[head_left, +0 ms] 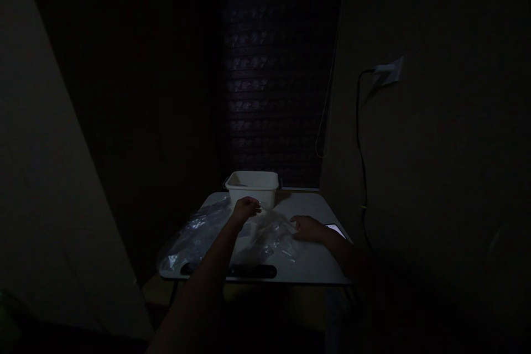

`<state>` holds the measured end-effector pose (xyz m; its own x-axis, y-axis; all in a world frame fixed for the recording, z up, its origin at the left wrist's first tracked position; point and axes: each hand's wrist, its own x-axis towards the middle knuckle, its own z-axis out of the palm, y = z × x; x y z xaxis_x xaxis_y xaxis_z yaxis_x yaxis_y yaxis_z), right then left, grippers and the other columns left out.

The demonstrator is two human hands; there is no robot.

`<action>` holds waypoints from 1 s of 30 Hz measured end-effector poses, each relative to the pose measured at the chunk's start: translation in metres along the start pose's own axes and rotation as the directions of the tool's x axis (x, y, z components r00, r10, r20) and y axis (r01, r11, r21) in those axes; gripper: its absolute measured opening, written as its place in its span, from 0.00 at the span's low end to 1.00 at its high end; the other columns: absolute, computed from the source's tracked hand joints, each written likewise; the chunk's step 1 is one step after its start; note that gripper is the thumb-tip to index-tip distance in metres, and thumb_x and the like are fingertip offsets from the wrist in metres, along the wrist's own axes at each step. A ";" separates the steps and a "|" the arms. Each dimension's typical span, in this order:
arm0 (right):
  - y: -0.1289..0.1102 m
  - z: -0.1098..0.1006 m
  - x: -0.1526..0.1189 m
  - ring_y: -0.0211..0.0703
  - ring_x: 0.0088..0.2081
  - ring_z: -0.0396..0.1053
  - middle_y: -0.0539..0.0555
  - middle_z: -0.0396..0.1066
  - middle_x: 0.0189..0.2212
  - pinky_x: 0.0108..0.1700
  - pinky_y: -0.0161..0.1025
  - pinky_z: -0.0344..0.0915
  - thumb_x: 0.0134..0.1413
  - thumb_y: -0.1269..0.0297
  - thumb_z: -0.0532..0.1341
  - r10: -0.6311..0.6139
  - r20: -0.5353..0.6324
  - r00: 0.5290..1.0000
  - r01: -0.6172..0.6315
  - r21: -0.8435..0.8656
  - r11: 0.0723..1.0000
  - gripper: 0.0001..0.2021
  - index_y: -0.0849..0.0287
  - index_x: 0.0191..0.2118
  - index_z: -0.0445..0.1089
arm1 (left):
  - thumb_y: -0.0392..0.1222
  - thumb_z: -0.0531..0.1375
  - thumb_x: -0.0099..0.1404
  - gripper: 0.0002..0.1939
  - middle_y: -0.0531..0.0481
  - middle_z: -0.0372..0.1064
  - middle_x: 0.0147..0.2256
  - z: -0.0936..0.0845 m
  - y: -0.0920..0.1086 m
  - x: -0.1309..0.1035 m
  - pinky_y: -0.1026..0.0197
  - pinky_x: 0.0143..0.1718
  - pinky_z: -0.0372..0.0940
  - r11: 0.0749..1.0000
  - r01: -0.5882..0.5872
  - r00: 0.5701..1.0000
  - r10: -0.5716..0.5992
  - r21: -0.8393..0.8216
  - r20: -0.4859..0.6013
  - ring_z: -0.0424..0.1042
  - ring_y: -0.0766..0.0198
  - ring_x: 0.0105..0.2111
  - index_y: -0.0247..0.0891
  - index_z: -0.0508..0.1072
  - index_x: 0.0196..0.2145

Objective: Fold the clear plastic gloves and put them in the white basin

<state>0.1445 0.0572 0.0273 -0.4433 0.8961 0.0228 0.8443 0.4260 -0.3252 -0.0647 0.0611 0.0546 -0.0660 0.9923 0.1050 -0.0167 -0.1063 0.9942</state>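
In dim light, a clear plastic bag [271, 232] lies crumpled across the middle of a small white table. My left hand [246, 209] pinches an upper edge of this bag, just in front of a white bin [253, 191]. At the bag's right side, my right hand [307, 229] has its fingers closed on the plastic. More clear plastic [199, 235] is spread over the table's left side, glinting in places. Whether it is one piece with the bag I hold, I cannot tell.
A phone with a lit screen [335, 230] lies at the right edge of the white table [311, 265]. A dark cable [360, 144] hangs from a wall socket [390, 70] on the right. Behind the table is a dark blind [269, 94].
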 end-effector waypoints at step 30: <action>0.051 -0.009 -0.001 0.38 0.27 0.65 0.58 0.67 0.27 0.22 0.29 0.56 0.39 0.71 0.50 0.419 -0.071 0.905 -0.423 -0.079 0.903 0.10 0.64 0.30 0.65 | 0.36 0.53 0.45 0.09 0.42 0.67 0.29 0.003 -0.040 -0.029 0.59 0.27 0.59 0.019 -0.389 0.904 -0.182 0.921 0.386 0.66 0.55 0.30 0.35 0.69 0.27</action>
<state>0.1905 0.0790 0.0190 -0.0268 0.9985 -0.0487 0.9734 0.0149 -0.2288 -0.0586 0.0363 0.0123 0.3284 0.9414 -0.0767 0.9442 -0.3294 0.0003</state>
